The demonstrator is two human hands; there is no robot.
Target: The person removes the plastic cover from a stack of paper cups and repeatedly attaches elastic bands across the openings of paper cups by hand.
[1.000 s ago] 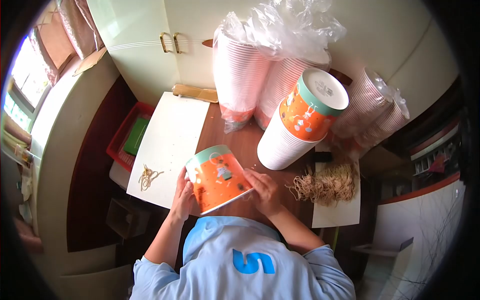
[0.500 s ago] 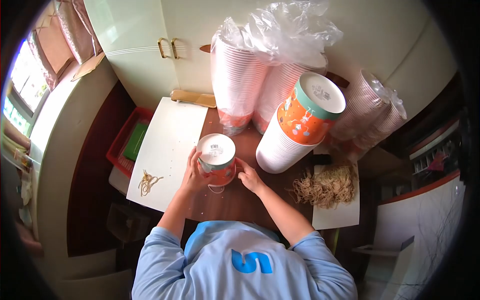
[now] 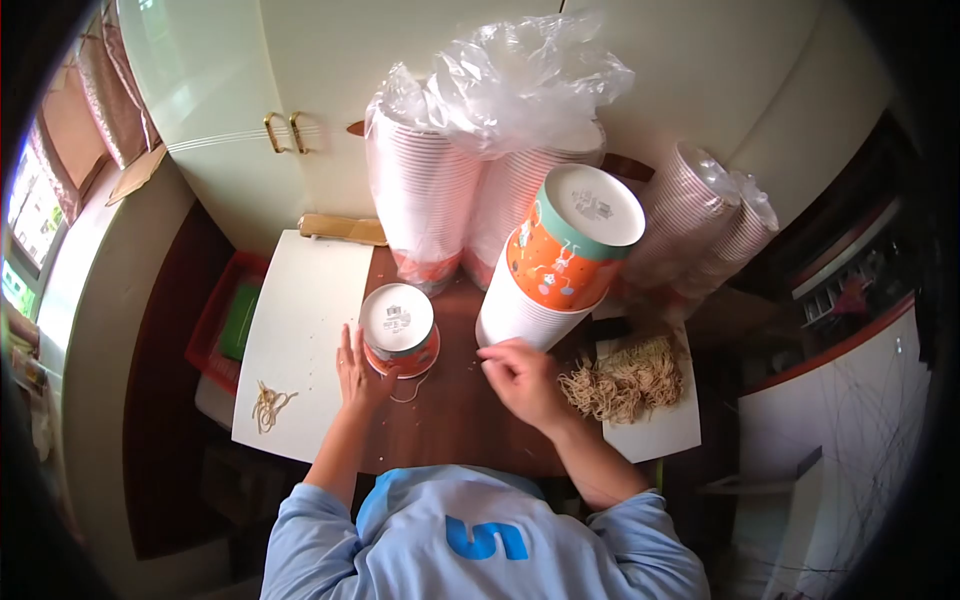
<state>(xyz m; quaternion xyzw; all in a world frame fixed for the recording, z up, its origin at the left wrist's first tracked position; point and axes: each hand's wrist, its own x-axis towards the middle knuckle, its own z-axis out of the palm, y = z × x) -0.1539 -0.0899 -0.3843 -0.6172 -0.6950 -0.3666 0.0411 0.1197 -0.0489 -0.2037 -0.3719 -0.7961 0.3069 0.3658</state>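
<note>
An upside-down paper bucket, with a white base and an orange and teal printed side, stands on the brown table. A thin pale cord loops out from under its near rim. My left hand is at the bucket's left front side, fingers stretched up along it and not wrapped round. To the right, my right hand is lifted off the bucket, slightly blurred. Its fingers are loosely bent, thumb and forefinger a little apart, nothing visible between them. It hovers in front of a tall stack of upturned paper buckets.
A heap of tan cords lies on a white board at right. Several cords lie on the left white board. Plastic-wrapped bucket stacks stand behind, near the cabinet. A red basket is at far left.
My right hand has left the bucket and moved right, towards the tall stack and cord heap. My left hand's fingers have straightened beside the bucket. The camera view has shifted.
</note>
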